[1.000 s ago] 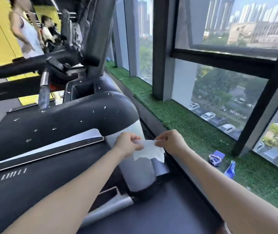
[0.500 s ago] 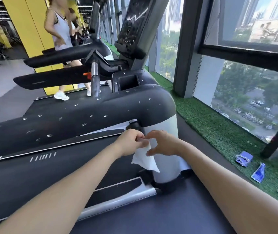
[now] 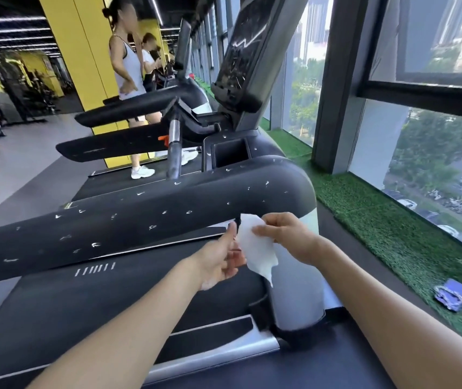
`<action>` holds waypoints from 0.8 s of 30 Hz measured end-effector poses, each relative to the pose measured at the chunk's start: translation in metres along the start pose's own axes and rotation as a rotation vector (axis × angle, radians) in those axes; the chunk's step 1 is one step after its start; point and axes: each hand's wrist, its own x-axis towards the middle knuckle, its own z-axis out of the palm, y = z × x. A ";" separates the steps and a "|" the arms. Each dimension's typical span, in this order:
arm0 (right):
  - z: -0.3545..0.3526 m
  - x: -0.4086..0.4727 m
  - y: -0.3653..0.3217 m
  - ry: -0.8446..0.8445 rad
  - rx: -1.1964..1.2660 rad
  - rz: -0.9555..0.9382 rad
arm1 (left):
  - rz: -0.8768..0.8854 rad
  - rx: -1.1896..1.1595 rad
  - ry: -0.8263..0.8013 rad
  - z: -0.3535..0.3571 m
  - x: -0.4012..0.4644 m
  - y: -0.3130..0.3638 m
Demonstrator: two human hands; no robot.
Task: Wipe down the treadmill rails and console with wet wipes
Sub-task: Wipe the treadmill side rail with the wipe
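You had the wet wipe (image 3: pixel 255 248) pinched in your right hand (image 3: pixel 286 237), hanging just below the near rail (image 3: pixel 140 220). Left hand (image 3: pixel 221 262) was beside it, fingers loose, gripping nothing afaict. Looked like prep, wiping not yet begun. Next: spread wipe flat, press on the spotted rail; console (image 3: pixel 241 51) after.

Wipe (image 3: pixel 256 248): white, hanging crumpled between both hands, just below the near rail.
Right hand (image 3: pixel 286 234): pinches the wipe's upper part.
Left hand (image 3: pixel 221 259): fingers extended, touching the wipe's left edge.
Rail (image 3: pixel 140 220): black, speckled with white flecks.
Console (image 3: pixel 241 51): dark screen, tilted, above the rail.
Turf strip (image 3: pixel 378 228): green, along the window; blue packets (image 3: pixel 453 294) lie on it.
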 end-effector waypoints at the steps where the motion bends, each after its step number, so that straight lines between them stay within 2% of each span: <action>1: -0.005 0.000 0.001 0.028 0.033 0.004 | -0.033 -0.075 -0.068 0.007 0.005 -0.003; 3: -0.016 0.000 0.005 0.088 0.069 0.020 | -0.026 -0.234 -0.170 0.025 0.014 -0.005; 5: -0.030 0.000 0.012 0.155 0.082 0.057 | 0.035 -0.346 -0.170 0.043 0.020 -0.003; 9: -0.048 -0.007 0.020 0.293 0.087 0.094 | 0.099 -0.351 -0.113 0.062 0.037 0.007; 13: -0.050 -0.013 0.019 0.440 0.046 0.108 | 0.052 -0.463 -0.184 0.067 0.056 0.018; 16: -0.043 -0.013 0.023 0.510 0.060 0.124 | -0.011 -0.403 -0.309 0.072 0.060 0.014; 21: -0.025 -0.007 0.031 0.696 0.093 0.123 | 0.095 -0.255 -0.166 0.046 0.063 0.008; 24: 0.004 0.004 0.027 0.707 0.085 0.117 | 0.112 -0.312 -0.267 0.016 0.062 0.015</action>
